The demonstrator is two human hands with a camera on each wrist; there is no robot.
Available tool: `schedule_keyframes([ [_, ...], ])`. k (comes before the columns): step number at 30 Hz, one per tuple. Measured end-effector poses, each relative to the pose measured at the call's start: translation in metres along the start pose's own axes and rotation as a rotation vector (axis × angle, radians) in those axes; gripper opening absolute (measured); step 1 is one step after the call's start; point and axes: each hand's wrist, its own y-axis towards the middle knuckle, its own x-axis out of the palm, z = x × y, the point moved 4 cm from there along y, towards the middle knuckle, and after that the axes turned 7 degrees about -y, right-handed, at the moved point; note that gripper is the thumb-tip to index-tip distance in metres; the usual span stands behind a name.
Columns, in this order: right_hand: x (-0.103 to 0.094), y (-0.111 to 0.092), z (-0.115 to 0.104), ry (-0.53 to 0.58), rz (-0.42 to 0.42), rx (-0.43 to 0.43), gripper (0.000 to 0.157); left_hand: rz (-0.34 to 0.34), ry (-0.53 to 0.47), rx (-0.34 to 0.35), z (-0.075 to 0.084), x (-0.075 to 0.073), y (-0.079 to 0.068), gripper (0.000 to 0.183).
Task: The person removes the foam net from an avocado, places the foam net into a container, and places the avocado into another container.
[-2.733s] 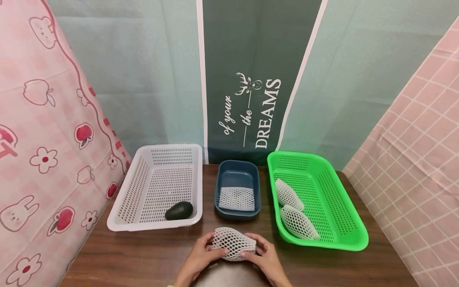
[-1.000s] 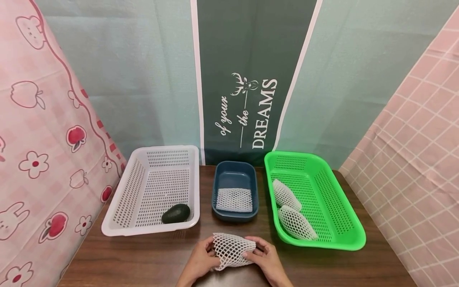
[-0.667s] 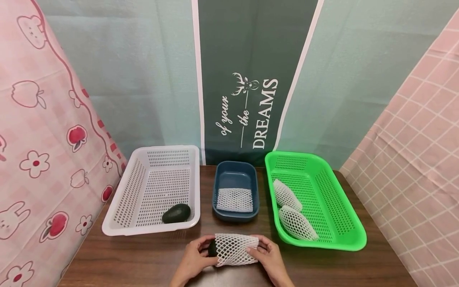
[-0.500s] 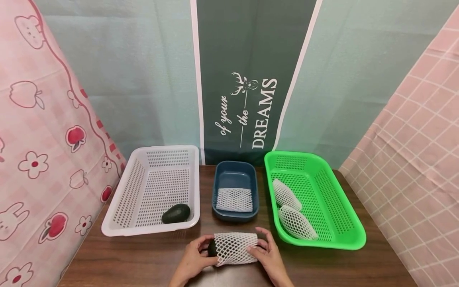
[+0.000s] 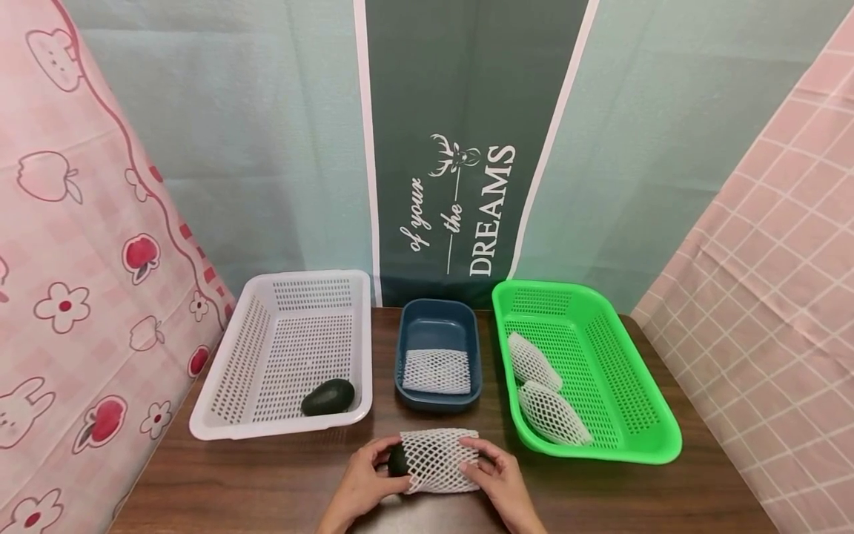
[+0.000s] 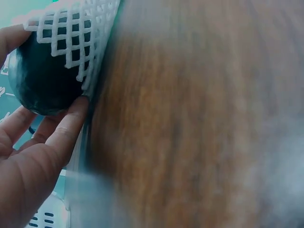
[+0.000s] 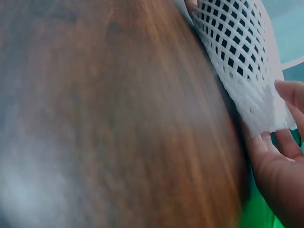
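At the left of the brown wood-grain table (image 5: 200, 482) stands a white rectangular perforated plastic basket (image 5: 307, 334); a loose dark green avocado-like fruit (image 5: 328, 397) lies in its near right corner. In front and to the right, the left hand (image 5: 367, 478) has its thumb and fingers curled round the bare end of a second dark, smooth oval fruit (image 5: 396, 461). The rest of this fruit lies inside a white foam-mesh sleeve (image 5: 437, 460), above the table's near edge. The left grip appears to steady the fruit against the sleeve's pull. Behind the sleeve, a small navy-blue rectangular tray (image 5: 438, 331) contains flat white foam netting (image 5: 437, 371), probably placed centrally for reach by either hand. The right hand (image 5: 497, 478) pinches the sleeve's right end between thumb and fingers, presumably to keep the mesh taut. At far right, a bright green perforated plastic basket (image 5: 620, 371) contains two mesh-covered oval pieces (image 5: 555, 415), side by side along its left wall. The left wrist view shows the fruit's rounded end protruding and fingertips at the sleeve's edge; the right wrist view shows pale mesh at the opposite end, where no dark fruit shows through. Only the head view shows the contents of both baskets.
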Motion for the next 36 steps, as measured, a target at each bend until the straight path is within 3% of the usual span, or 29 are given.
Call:
schedule_keyframes([
  [5,-0.001,0.001,-0.001,-0.019,0.119,0.026,0.042,0.046,-0.021,0.026,0.001,-0.006,-0.001,0.059],
  [9,-0.002,0.001,-0.002,0.002,0.176,0.059,0.046,0.107,-0.021,-0.001,0.000,-0.017,-0.005,0.059],
  [16,-0.003,0.001,-0.008,0.052,0.202,0.078,0.049,0.183,-0.006,-0.060,0.005,-0.035,-0.020,0.061],
  [25,0.002,0.005,-0.021,0.064,0.207,0.032,0.049,0.255,-0.026,-0.041,0.021,-0.050,-0.036,0.060],
  [32,0.005,0.012,-0.032,0.116,0.207,-0.037,0.047,0.183,-0.072,-0.036,0.034,-0.049,-0.042,0.063],
  [36,0.007,0.021,-0.040,0.135,0.216,-0.040,0.045,0.167,-0.118,0.028,0.043,-0.048,-0.043,0.063],
])
